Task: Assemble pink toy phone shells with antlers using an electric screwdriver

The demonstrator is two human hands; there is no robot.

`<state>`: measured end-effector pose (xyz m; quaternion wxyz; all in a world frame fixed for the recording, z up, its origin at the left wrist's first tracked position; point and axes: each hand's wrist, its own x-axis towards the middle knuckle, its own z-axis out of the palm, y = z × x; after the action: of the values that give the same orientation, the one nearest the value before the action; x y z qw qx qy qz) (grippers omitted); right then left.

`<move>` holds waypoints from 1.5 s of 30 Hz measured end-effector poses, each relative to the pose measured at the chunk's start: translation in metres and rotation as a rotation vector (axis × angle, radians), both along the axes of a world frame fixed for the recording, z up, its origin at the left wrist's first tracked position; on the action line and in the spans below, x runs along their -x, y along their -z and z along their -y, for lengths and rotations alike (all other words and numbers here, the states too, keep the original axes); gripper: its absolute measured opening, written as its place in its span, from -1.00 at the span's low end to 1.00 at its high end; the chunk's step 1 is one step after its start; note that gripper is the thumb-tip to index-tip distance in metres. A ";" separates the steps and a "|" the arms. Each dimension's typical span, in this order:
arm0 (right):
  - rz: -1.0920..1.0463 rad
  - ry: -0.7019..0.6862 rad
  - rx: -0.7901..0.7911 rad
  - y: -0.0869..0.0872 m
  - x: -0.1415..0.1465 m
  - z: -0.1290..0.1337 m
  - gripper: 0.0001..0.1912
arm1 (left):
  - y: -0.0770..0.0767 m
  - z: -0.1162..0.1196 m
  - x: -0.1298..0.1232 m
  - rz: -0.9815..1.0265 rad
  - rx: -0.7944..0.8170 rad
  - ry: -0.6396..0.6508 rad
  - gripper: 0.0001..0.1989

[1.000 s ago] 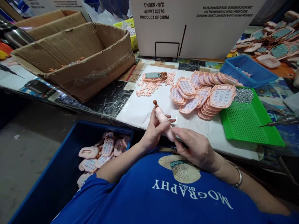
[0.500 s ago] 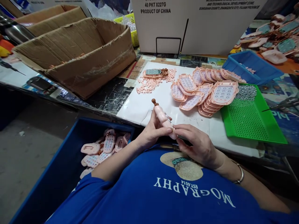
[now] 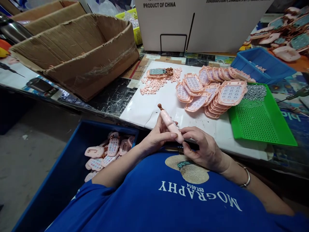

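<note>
Edge-on in front of my chest is a pink toy phone (image 3: 171, 124) with a brown knob at its upper end and small buttons along its far side. My left hand (image 3: 156, 137) grips it, thumb on the near side and fingers behind. My right hand (image 3: 205, 146) has its thumb and forefinger curled at the lower end, pinching it. On the white board beyond lie several pink keypad shells (image 3: 232, 93), stacked and overlapping. An open pink shell with a green circuit board (image 3: 156, 72) rests among small pink pieces (image 3: 152, 86).
A blue bin (image 3: 55, 180) at lower left holds several pink toy phones (image 3: 113, 146). A cardboard box (image 3: 79, 61) stands at back left. On the right are a green tray (image 3: 263, 125) with metal screws, a blue box (image 3: 263, 66) and a screwdriver (image 3: 298, 94).
The toy phone has turned slightly in my left hand, its smooth side showing more. My right fingertips have shifted a little at its lower end. The view has tipped slightly downward.
</note>
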<state>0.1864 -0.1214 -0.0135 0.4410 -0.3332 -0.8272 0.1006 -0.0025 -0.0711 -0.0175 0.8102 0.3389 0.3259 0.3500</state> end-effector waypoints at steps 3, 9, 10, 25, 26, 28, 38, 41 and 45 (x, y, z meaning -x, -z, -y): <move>-0.007 -0.002 -0.009 0.002 0.000 0.000 -0.63 | -0.005 0.000 0.000 -0.021 0.023 0.012 -0.03; 0.028 0.023 -0.048 0.001 0.001 -0.002 -0.67 | -0.009 0.000 0.001 -0.046 0.046 0.019 -0.17; 0.032 0.029 -0.062 0.000 0.001 -0.002 -0.66 | -0.009 -0.001 0.000 -0.051 0.042 0.021 -0.21; 0.005 0.065 -0.050 0.001 -0.003 0.000 -0.62 | -0.010 -0.005 -0.006 -0.035 0.026 0.021 -0.33; 0.004 0.066 -0.049 0.001 -0.003 0.000 -0.62 | -0.010 -0.005 -0.006 -0.033 0.029 0.018 -0.33; 0.006 0.063 -0.044 0.002 -0.003 0.001 -0.61 | -0.010 -0.006 -0.007 -0.038 0.037 0.011 -0.32; 0.045 0.060 -0.047 -0.003 -0.001 -0.001 -0.56 | -0.009 -0.005 -0.006 -0.055 0.068 0.008 -0.26; 0.053 0.052 -0.063 -0.005 -0.001 -0.001 -0.60 | -0.009 -0.004 -0.006 -0.044 0.073 0.029 -0.14; 0.052 0.044 -0.060 -0.004 -0.001 -0.001 -0.61 | -0.010 -0.002 -0.006 -0.040 0.051 0.048 0.01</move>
<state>0.1873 -0.1204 -0.0092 0.4313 -0.3405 -0.8336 0.0573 0.0031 -0.0692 -0.0077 0.8201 0.3327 0.3428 0.3151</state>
